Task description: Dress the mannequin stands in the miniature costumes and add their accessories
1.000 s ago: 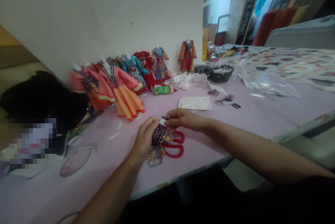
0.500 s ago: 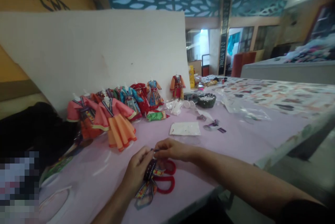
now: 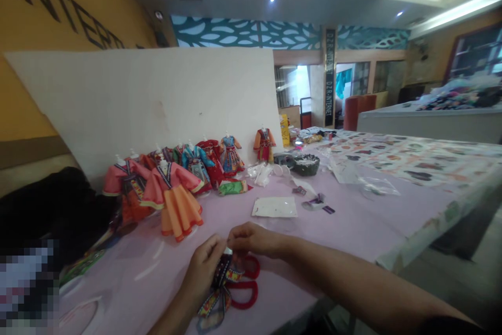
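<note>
My left hand [image 3: 203, 267] is closed on a dark patterned ribbon piece [image 3: 223, 270] edged with white dots, with red-and-yellow patterned strips hanging from it. A small white end shows at the top of the ribbon, by the fingertips. Close to that end, the fingers of my right hand [image 3: 253, 239] are pinched together; whatever is between them is hidden or too small to make out. Red-handled scissors [image 3: 247, 296] lie on the table just under the ribbon, their blades out of sight.
Small doll dresses on stands, including a pink-and-orange dress [image 3: 174, 204], line the left and back. A white packet [image 3: 274, 207], purple scraps [image 3: 316, 200] and a dark bowl [image 3: 306, 166] lie beyond my hands. A white board [image 3: 176, 94] stands behind.
The view has tilted up, so the table and hands sit lower in the picture. My right hand has shifted slightly at the ribbon's top, where the white end now shows more clearly.
</note>
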Available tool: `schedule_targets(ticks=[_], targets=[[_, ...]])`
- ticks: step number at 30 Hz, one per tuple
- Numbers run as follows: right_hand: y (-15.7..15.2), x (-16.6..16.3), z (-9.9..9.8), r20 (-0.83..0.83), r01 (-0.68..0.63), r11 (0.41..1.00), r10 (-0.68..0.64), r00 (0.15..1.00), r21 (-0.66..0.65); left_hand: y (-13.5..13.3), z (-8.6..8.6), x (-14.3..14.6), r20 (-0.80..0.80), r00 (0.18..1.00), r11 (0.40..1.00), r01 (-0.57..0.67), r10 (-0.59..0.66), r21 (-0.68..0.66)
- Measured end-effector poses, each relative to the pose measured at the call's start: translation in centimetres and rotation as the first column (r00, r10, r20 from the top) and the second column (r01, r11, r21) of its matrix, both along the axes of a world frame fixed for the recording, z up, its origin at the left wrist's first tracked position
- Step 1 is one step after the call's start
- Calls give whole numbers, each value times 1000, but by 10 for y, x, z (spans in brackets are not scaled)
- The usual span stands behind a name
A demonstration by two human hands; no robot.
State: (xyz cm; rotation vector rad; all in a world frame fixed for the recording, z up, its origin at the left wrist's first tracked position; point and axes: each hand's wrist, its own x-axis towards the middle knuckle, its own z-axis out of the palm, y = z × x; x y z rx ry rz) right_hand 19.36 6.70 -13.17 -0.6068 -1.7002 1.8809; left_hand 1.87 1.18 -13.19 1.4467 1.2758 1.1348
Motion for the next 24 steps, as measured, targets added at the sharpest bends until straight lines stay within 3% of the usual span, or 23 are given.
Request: schedule_targets(ticks=[7, 13, 24], targets=[[-3, 2, 7, 26, 85, 994, -87, 996, 65, -4, 13, 7, 26, 993, 992, -114, 113, 55], [-2, 3, 8, 22, 105, 992, -107, 994, 76, -7, 14, 9, 46, 999, 1000, -9, 8, 22], [-3, 7, 11, 24, 92, 990, -95, 995, 106, -8, 15, 11, 101, 991, 996, -85, 85, 1]])
